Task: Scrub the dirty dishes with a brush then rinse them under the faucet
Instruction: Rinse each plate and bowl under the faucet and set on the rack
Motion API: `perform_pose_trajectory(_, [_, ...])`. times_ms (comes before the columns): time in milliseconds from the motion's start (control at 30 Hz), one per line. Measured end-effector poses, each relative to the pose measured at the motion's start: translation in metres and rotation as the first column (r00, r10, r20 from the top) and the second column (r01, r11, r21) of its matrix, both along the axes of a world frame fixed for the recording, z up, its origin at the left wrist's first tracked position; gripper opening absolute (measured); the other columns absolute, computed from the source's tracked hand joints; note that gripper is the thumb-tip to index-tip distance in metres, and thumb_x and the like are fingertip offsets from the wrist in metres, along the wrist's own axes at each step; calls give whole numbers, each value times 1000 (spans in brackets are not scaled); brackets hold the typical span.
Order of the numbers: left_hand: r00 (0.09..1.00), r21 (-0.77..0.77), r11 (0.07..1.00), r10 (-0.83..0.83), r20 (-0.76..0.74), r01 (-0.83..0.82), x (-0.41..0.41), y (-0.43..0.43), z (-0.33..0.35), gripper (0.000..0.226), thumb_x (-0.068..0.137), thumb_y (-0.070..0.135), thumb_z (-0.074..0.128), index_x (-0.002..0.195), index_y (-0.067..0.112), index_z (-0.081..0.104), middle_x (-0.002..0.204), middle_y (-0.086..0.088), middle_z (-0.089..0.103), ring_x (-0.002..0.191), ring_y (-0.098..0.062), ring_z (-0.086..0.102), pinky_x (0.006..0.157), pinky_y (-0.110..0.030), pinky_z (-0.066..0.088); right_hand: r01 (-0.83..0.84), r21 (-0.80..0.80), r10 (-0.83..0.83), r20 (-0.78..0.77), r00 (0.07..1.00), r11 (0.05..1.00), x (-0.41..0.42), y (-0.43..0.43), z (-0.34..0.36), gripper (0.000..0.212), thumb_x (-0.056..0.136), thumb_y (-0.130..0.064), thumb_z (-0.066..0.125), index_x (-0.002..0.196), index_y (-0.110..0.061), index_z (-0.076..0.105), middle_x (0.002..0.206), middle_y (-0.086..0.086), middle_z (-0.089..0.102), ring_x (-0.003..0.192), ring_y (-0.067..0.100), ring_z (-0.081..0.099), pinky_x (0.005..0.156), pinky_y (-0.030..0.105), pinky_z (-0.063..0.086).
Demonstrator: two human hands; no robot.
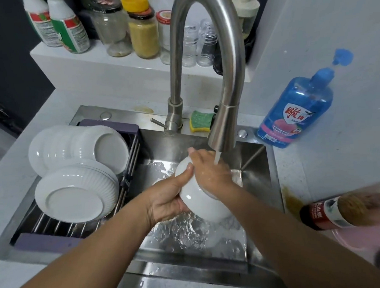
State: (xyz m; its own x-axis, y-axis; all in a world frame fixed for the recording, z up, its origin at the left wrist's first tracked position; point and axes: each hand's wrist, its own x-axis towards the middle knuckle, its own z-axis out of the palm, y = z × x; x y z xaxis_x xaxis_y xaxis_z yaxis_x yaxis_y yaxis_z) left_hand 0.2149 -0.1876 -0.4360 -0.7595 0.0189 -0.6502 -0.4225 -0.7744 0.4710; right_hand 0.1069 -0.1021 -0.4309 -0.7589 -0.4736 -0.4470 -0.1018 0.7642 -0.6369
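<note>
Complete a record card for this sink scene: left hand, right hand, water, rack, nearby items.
left hand: grips bowl
right hand: on bowl, fingers partly hidden
water: runs from faucet onto right hand
rack: holds plates, over sink left side
nearby: sponge by faucet, soap bottle at right

Both forearms bare, reaching fwd, converging mid-frame. L hand (165, 200) cups bowl (201, 200) from left side, thumb pressed over its outer wall. R hand (210, 171) laid across bowl's far side, fingers fairly straight, wet, wrist bent down.
</note>
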Motion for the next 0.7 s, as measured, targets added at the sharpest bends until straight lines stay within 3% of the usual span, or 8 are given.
perform_pose_trajectory(100, [995,77,992,99,11,-99,2,1,-8,55,99,45,54,139,8,57,134,-21,65,123,-37,63,93,-60,52,-45,-14,45,12,999,999,8,-2,-11,69,90,-69,-4,149,-50,27,161,-13,34,147,34,32,115,60,27])
perform_pose_trajectory(233, [996,53,995,84,-10,-83,13,-5,-9,51,94,37,59,137,9,58,121,-19,71,103,-32,72,89,-59,54,122,-8,-122,48,991,992,-4,10,-16,53,105,-56,13,155,-40,20,158,6,35,137,40,42,110,52,36])
perform_pose_trajectory(300, [998,37,998,53,-16,-52,16,-12,-7,51,91,35,62,136,10,59,121,-18,71,101,-31,73,90,-59,53,229,46,-231,67,971,972,-14,12,-7,59,106,-59,18,152,-28,37,148,17,47,133,40,48,108,46,38])
perform_pose_trajectory(400, [999,-21,1000,-19,-37,19,16,-28,-6,52,89,36,67,135,11,62,125,-20,69,105,-33,70,93,-58,54,161,75,-171,166,971,984,-29,13,4,54,108,-52,34,141,-16,57,139,17,57,127,37,56,105,39,43])
perform_pose_trajectory(500, [1000,-267,964,-6,6,7,11,-30,-11,58,82,46,80,127,13,67,123,-18,68,105,-32,65,97,-52,51,333,-4,-324,218,920,943,-32,24,3,56,96,-61,55,115,-10,71,114,14,71,106,34,66,100,43,51])
perform_pose_trajectory(533, [997,-429,902,69,34,-48,7,-25,-14,57,79,52,81,119,14,68,118,-15,71,99,-28,67,86,-43,55,394,-13,-381,231,895,919,-30,29,-1,55,94,-61,55,106,-10,70,107,15,71,100,33,67,98,44,52])
perform_pose_trajectory(600, [977,-779,618,209,38,-102,-2,-10,-16,55,78,64,76,107,19,64,108,-4,71,92,-21,67,72,-32,52,484,-16,-468,231,853,875,-24,34,-9,53,97,-57,47,105,-7,65,105,17,67,98,34,64,95,43,51])
perform_pose_trajectory(700, [987,-985,158,131,94,73,-19,11,-10,64,81,81,53,122,32,55,124,4,56,114,-18,56,95,-40,48,606,-21,-588,220,779,795,-12,34,-15,46,97,-47,48,109,-5,64,100,14,68,95,33,64,87,38,50])
